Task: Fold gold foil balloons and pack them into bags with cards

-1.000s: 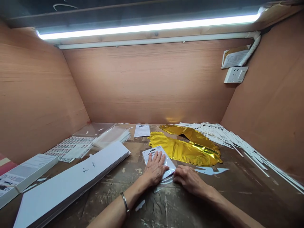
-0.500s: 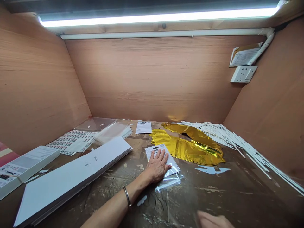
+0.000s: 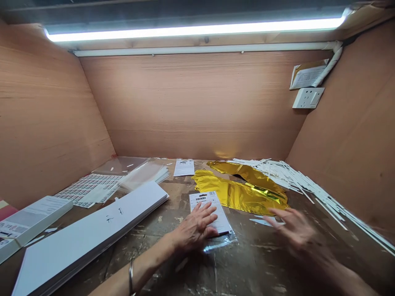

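- The printed barcode card [image 3: 210, 211] lies flat on the worn wooden table [image 3: 259, 263], its lower end in a clear plastic sleeve [image 3: 219, 243].
- The left hand [image 3: 194, 228] rests on the card's lower left with its fingers spread, pressing rather than gripping; a metal bangle [image 3: 131, 277] circles the wrist.
- The right hand [image 3: 296, 230], blurred at the card's 3 o'clock, is wide open and holds nothing.
- At 12 o'clock, the gold foil balloon [image 3: 240, 193] lies just beyond the card.
- Farther out, white sticks [image 3: 296, 181] spread toward 2 o'clock, and a stack of white cards [image 3: 92, 222] lies at 9 o'clock.
- Risk: slick plastic could let the card skid or crease if pressure shifts; the sleeve's loose edge could snag on the rough table.
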The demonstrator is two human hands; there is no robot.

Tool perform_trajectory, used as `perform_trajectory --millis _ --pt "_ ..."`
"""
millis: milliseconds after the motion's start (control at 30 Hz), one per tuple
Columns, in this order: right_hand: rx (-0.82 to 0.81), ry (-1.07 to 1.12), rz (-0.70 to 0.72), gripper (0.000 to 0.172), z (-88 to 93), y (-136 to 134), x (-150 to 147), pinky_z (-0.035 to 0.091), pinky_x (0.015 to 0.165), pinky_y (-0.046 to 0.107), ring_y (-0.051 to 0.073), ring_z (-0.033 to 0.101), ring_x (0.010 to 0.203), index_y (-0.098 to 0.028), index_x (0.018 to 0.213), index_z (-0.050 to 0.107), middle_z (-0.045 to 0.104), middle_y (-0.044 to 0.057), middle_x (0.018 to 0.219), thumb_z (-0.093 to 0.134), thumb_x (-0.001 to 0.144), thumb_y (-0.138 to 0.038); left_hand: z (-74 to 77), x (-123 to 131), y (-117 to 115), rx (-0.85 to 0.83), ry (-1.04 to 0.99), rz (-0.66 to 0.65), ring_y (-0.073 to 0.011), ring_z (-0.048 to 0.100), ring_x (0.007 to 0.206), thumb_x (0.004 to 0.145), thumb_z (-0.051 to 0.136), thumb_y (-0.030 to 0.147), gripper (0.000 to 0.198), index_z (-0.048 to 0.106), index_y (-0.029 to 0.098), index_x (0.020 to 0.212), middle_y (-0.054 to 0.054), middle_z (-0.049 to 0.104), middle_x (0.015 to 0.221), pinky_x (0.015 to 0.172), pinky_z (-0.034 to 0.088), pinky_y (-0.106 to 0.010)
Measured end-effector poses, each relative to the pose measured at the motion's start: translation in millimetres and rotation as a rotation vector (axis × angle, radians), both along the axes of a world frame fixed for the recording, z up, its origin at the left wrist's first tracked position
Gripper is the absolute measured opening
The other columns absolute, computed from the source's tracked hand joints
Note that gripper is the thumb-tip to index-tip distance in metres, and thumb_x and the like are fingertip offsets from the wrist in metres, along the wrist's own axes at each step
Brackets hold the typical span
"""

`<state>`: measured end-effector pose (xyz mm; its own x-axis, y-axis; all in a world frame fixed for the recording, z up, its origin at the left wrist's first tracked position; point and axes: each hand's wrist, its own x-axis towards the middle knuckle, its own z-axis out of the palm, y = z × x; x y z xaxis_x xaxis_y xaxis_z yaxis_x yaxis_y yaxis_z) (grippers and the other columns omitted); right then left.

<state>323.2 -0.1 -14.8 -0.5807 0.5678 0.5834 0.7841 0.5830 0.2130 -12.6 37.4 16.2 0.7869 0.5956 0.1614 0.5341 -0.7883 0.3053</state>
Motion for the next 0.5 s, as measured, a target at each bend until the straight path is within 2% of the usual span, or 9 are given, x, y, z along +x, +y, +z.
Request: perform_trajectory --millis 133,233,300,367,467,500 --pt "-0.208 -0.084 0.263 0.031 -2.6 9.3 -76.0 0.036 0.087 0.042 0.018 0.050 0.093 -0.023 0.108 0.053 0.056 0.008 0.103 0.038 0.084 -0.011 -2.4 -16.6 -20.8 -0.050 0.046 -0.051 -0.0243 0.024 0.126 0.083 0.034 0.049 0.050 0.041 0.018 0.122 -0.011 0.040 0.131 0.104 0.017 -0.043" --pt "-0.291 -0.002 0.324 0.025 -2.7 12.4 -99.6 0.039 0.079 0.037 0.016 0.050 0.085 -0.021 0.101 0.055 0.057 0.007 0.096 0.039 0.085 -0.012 -11.6 -24.7 -25.4 -0.096 0.037 -0.059 -0.0272 0.019 0.127 0.076 0.041 0.058 0.067 0.031 0.019 0.129 -0.012 0.033 0.135 0.103 0.013 -0.047" --pt "-0.354 0.119 0.327 0.020 -4.4 14.1 -105.6 0.041 0.075 0.033 0.016 0.050 0.084 -0.019 0.093 0.057 0.056 0.007 0.094 0.039 0.085 -0.015 -15.3 -26.9 -25.3 -0.135 0.013 -0.076 -0.0283 0.018 0.127 0.069 0.048 0.062 0.076 0.030 0.019 0.129 -0.013 0.031 0.136 0.104 0.010 -0.047" --pt "-0.477 0.286 0.267 0.018 -5.7 15.6 -110.9 0.041 0.070 0.028 0.014 0.051 0.080 -0.017 0.080 0.057 0.056 0.006 0.088 0.039 0.085 -0.018 -17.0 -26.4 -24.6 -0.178 -0.024 -0.066 -0.0273 0.020 0.127 0.068 0.052 0.060 0.071 0.038 0.019 0.123 -0.011 0.034 0.135 0.105 0.008 -0.045" --pt "-0.681 0.448 -0.020 0.022 -4.3 18.6 -122.6 0.039 0.061 0.024 0.012 0.051 0.067 -0.017 0.063 0.051 0.054 0.003 0.072 0.040 0.083 -0.020 -21.4 -21.1 -22.9 -0.237 -0.143 0.048 -0.0199 0.031 0.123 0.084 0.039 0.042 0.032 0.054 0.021 0.103 -0.005 0.049 0.123 0.105 0.014 -0.037" --pt "-0.727 0.452 -0.129 0.023 -2.9 19.9 -126.9 0.037 0.060 0.024 0.012 0.051 0.064 -0.017 0.060 0.050 0.054 0.002 0.069 0.042 0.081 -0.020 -23.9 -18.6 -22.0 -0.258 -0.193 0.101 -0.0174 0.036 0.120 0.088 0.034 0.035 0.028 0.057 0.022 0.097 -0.003 0.055 0.116 0.104 0.016 -0.035"
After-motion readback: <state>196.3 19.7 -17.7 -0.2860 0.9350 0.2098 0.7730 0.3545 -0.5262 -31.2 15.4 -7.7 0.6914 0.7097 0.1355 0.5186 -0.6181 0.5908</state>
